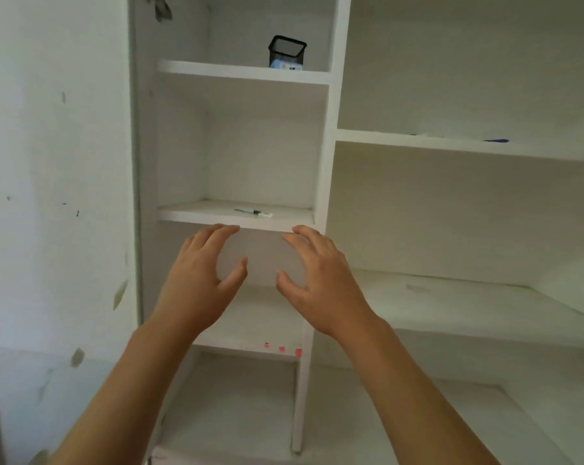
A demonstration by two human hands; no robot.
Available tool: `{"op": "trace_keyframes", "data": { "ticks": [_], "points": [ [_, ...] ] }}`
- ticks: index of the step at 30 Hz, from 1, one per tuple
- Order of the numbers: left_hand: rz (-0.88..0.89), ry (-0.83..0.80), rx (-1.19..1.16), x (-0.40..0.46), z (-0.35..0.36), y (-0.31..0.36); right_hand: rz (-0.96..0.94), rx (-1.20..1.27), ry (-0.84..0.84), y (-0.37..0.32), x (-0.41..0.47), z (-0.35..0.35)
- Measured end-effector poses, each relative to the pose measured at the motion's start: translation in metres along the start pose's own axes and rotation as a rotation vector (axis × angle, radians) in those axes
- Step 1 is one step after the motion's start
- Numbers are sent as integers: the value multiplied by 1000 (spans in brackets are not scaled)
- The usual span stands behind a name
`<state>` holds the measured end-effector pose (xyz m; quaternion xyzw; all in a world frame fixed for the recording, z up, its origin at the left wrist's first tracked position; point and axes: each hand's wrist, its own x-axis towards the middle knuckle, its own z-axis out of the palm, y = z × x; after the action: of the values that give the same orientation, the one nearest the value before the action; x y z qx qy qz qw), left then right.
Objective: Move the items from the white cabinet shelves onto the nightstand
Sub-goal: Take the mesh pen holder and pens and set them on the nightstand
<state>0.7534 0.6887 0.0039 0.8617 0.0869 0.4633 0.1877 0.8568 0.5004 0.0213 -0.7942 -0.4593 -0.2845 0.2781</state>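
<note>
**White cabinet: both hands up at the middle shelf, nothing held**

White cabinet (330, 105) fills the view, its narrow left column stacked with shelves and a wider bay running off to the right. On the top shelf (243, 72) of the narrow column stands a black mesh pen holder (286, 52), upright, with something blue and white low inside it; what it is, the view is too soft to say. One shelf down, on the middle shelf (216, 214), a slim pen-like item (253, 212) lies flat near the front edge, dark at one end, pale at the other.

And here are the hands! The left hand (203, 280) is raised just below that middle shelf, fingers spread and gently bent, fingertips up by the shelf's front lip, gripping nothing. The right hand (320, 280) mirrors it close alongside, fingers fanned, thumb out, also empty. The two thumbs point toward each other with a gap between.

Out on the right bay's upper shelf (418, 140), a thin blue object (495, 140) lies near the edge. Three small red marks (282, 349) sit on the front lip of the lower shelf.
</note>
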Motion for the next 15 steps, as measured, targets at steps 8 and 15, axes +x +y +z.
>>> {"op": "trace_keyframes", "data": {
  "ticks": [8, 15],
  "points": [
    [27, 59, 164, 50, 45, 7, -138, 113, 22, 70, 57, 13],
    [30, 116, 259, 81, 58, 7, -245, 221, 10, 101, 97, 27]
  ]
}}
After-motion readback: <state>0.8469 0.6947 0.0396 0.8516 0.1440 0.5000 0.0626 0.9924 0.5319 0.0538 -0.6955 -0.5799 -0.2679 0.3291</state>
